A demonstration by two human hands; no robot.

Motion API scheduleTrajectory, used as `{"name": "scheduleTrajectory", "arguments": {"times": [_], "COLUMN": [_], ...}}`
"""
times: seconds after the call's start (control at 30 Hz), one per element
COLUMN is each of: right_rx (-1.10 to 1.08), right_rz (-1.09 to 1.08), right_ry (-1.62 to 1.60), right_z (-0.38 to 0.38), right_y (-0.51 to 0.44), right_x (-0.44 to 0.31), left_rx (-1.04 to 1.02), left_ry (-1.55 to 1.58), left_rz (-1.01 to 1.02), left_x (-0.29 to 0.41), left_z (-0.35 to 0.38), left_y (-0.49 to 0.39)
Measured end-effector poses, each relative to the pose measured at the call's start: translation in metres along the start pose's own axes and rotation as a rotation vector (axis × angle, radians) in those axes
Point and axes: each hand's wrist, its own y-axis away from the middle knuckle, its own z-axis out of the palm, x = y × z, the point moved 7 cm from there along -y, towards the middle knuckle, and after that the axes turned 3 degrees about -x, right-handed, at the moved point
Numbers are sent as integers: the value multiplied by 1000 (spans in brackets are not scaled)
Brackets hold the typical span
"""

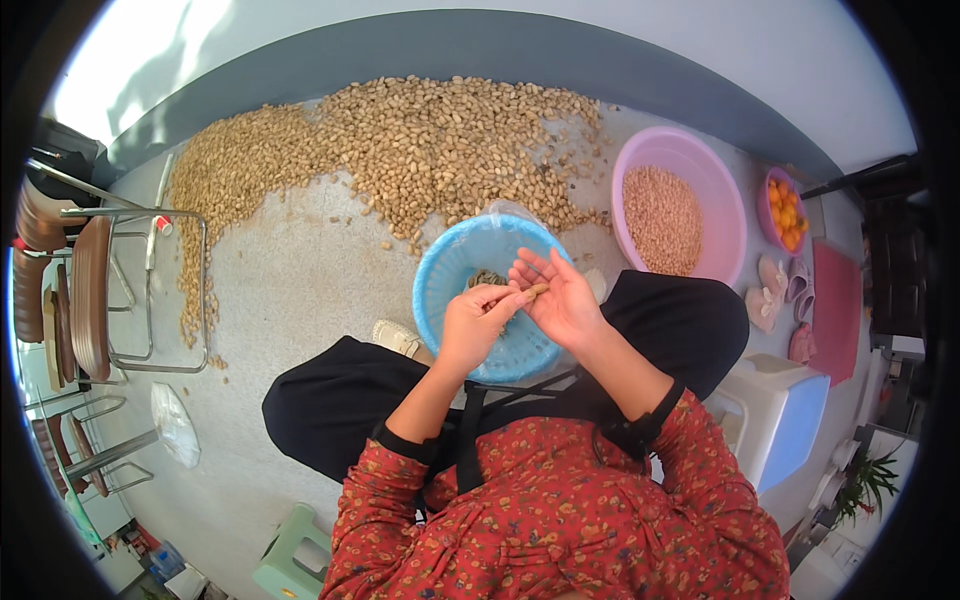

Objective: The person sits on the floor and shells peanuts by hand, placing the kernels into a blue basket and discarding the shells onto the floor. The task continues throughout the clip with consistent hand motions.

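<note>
My left hand [478, 321] pinches an unshelled peanut [535, 291] between thumb and fingers. Beside it, my right hand [566, 301] is turned palm up with its fingers apart, and the peanut's tip lies over that palm. I cannot tell whether the two touch. Both hands are above a blue plastic basket [430, 300] standing between my knees. Some dark, brownish pieces [486, 278] lie inside the basket, partly hidden by my hands. Clear plastic film [517, 210] hangs over its far rim.
Unshelled peanuts [450, 142] are heaped along the wall. A pink basin [724, 202] of shelled kernels [660, 217] stands at right, before a smaller bowl of orange fruit [786, 214]. Metal-framed chairs [94, 300] stand left, a green stool [292, 555] lower left, a white-grey stool [780, 412] right.
</note>
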Motion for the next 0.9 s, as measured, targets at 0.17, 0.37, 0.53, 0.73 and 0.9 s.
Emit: {"name": "scheduleTrajectory", "arguments": {"times": [0.17,0.37,0.53,0.73,0.9], "right_rx": [-19,-75,71,-32,-72], "right_rz": [-54,-28,-96,15,-34], "right_ry": [95,142,398,566,697], "right_z": [4,17,5,9,18], "right_y": [-1,5,7,8,11], "right_x": [-3,1,-8,-2,-4], "left_rx": [66,116,131,153,172], "left_ry": [-379,-465,-112,-131,1], "left_rz": [121,203,39,91,-11], "left_x": [18,23,7,13,5], "left_z": [-1,-2,-11,-13,-18], "left_y": [4,4,0,1,1]}}
